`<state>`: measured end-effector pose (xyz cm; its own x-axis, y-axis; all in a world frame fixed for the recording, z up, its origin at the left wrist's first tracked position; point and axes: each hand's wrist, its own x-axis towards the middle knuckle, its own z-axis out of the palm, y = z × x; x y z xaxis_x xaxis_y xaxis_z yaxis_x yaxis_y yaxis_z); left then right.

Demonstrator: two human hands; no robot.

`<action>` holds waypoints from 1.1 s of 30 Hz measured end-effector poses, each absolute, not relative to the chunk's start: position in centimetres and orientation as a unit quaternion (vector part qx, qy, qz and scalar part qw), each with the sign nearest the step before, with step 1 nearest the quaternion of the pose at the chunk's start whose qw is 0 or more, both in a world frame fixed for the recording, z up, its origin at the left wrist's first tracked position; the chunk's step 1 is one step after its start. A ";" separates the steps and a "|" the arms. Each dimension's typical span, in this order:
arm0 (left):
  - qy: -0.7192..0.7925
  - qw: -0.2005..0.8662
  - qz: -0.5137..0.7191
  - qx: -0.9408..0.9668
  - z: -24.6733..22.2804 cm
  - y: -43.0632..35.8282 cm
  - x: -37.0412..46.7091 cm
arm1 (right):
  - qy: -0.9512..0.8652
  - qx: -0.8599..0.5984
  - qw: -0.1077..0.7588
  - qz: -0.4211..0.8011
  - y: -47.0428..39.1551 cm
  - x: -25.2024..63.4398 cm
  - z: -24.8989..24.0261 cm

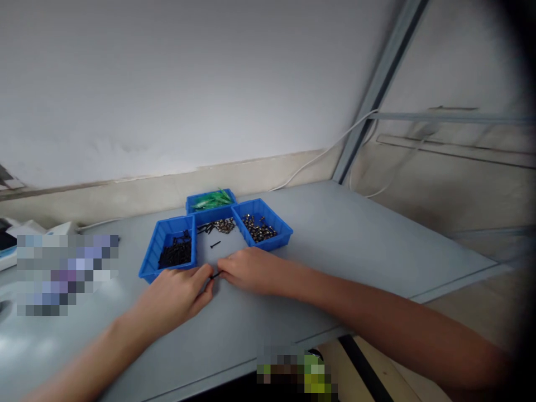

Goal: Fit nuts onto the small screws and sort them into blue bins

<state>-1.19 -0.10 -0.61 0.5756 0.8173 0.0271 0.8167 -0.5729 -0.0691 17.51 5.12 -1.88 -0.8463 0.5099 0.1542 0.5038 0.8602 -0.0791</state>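
Note:
Between my two hands, just above the grey table, a dark screw (215, 275) spans the small gap. My left hand (180, 293) pinches one end of it with thumb and forefinger. The fingers of my right hand (251, 271) are closed at the other end; whether they also hold a small part is hidden. Beyond my left hand stands a blue bin (146, 259) of black screws (178, 251). Past my right hand is a second blue bin (282, 240) with shiny metal pieces (259, 230). A loose black screw (215, 244) lies between the bins.
Behind, a third blue bin (190, 204) contains green plastic packets (213, 199). In front of it lie a pile of small metal pieces (225, 225) and several dark screws (206, 228). A white cable (310, 163) runs along the wall to a metal post (360, 134) at right.

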 end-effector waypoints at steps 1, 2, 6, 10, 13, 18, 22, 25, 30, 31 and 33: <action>-0.467 0.043 0.018 -0.883 -0.6 -0.1 -1.2 | -0.961 -0.263 0.085 0.013 5.1 17.5 -1.8; -0.474 0.046 0.031 -0.879 -0.6 0.0 -1.2 | -0.961 -0.262 0.085 0.008 5.0 17.5 -1.7; -0.486 0.052 0.066 -0.870 -0.8 0.2 -1.1 | -0.963 -0.257 0.086 0.001 4.5 17.5 -1.2; -0.475 0.048 0.061 -0.877 -1.0 0.2 -1.1 | -0.964 -0.241 0.112 0.008 4.1 17.4 -0.8; -0.464 0.049 0.052 -0.883 -1.1 0.3 -1.1 | -0.964 -0.231 0.128 0.009 4.1 17.4 -0.6; -0.461 0.037 0.050 -0.885 -1.0 0.2 -1.2 | -0.963 -0.235 0.131 -0.001 4.3 17.5 -0.9; -0.435 0.028 0.047 -0.899 -0.8 0.1 -1.0 | -0.963 -0.238 0.129 -0.003 4.5 17.6 -1.1; -0.430 0.028 0.025 -0.902 -0.8 0.0 -1.0 | -0.963 -0.242 0.122 0.006 4.5 17.6 -0.9; -0.426 0.030 0.006 -0.904 -1.0 0.1 -1.1 | -0.958 -0.264 0.106 0.024 4.3 17.6 -0.3; -0.423 0.029 0.006 -0.905 -1.0 0.1 -1.1 | -0.957 -0.267 0.107 0.025 4.3 17.6 -0.3; -0.422 0.030 0.002 -0.906 -1.0 0.1 -1.2 | -0.956 -0.270 0.109 0.024 4.3 17.6 -0.5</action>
